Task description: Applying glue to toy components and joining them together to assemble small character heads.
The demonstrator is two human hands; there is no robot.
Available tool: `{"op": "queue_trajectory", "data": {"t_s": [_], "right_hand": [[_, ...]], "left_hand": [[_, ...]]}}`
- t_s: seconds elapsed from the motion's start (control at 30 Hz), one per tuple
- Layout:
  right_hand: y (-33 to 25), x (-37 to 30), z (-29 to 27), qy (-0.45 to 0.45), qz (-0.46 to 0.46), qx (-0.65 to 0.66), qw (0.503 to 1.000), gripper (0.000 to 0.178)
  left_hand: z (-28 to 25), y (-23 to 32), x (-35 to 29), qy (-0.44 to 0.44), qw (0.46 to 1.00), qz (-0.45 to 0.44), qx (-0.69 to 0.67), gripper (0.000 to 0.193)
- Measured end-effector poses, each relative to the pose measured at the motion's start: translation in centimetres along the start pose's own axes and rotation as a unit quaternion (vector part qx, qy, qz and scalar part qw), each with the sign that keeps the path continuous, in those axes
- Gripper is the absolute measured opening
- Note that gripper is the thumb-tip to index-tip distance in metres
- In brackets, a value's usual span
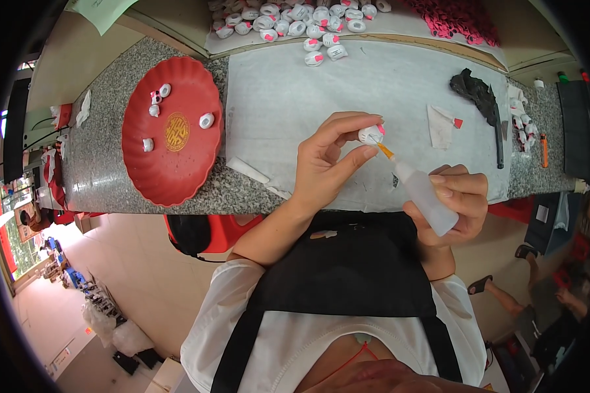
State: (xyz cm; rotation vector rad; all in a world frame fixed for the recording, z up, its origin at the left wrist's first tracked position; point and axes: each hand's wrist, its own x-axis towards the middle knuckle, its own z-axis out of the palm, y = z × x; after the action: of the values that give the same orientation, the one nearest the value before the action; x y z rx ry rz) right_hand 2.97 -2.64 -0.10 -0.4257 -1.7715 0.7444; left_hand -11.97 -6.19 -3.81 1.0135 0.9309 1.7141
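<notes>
Between the thumb and fingertips of my left hand (331, 154) is a small white rounded piece with a pink patch (370, 135). My right hand (457, 202) is wrapped round a translucent squeeze bottle (429, 202), held tilted. Its orange nozzle tip (387, 151) points up and left, and meets or nearly meets the white piece. Both hands are over the white sheet (275, 105) on the worktop. To the left, a red scalloped tray (137, 141) holds several small white pieces, one of them with black and pink marks.
Many white pieces (295, 19) are heaped at the back, beside a pile of pink parts (452, 23). On the right lie a crumpled black bag (473, 92), a white cloth (440, 128) and an orange pen-like item (544, 150). A white tube (248, 170) lies near the tray.
</notes>
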Motion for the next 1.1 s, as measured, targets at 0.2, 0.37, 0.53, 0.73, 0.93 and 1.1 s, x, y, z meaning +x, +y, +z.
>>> {"op": "queue_trajectory", "data": {"t_s": [0.2, 0.37, 0.53, 0.73, 0.93, 1.1], "right_hand": [[-0.3, 0.0, -0.4, -0.024, 0.011, -0.005, 1.000, 0.040], [0.3, 0.2, -0.7, -0.002, 0.014, -0.020, 1.000, 0.039], [0.9, 0.5, -1.2, 0.006, 0.002, 0.004, 1.000, 0.044], [1.4, 1.3, -1.6, 0.054, 0.034, 0.028, 0.998, 0.032], [6.1, 6.5, -2.2, -0.018, 0.299, 0.089, 0.950, 0.025], [15.1, 10.4, -4.9, -0.095, 0.237, -0.186, 0.949, 0.024]], "left_hand": [[0.0, 0.0, 0.0, 0.002, 0.999, 0.008, 0.034, 0.032], [0.1, -0.3, 0.2, 0.001, 1.000, -0.026, -0.017, 0.034], [0.4, -0.3, 1.0, 0.008, 0.990, -0.091, -0.105, 0.035], [0.5, 0.3, 1.1, 0.073, 0.988, -0.078, -0.115, 0.036], [0.2, 0.9, 0.8, 0.088, 0.983, -0.064, -0.148, 0.036], [0.4, 1.6, 0.6, 0.087, 0.982, -0.071, -0.148, 0.036]]}}
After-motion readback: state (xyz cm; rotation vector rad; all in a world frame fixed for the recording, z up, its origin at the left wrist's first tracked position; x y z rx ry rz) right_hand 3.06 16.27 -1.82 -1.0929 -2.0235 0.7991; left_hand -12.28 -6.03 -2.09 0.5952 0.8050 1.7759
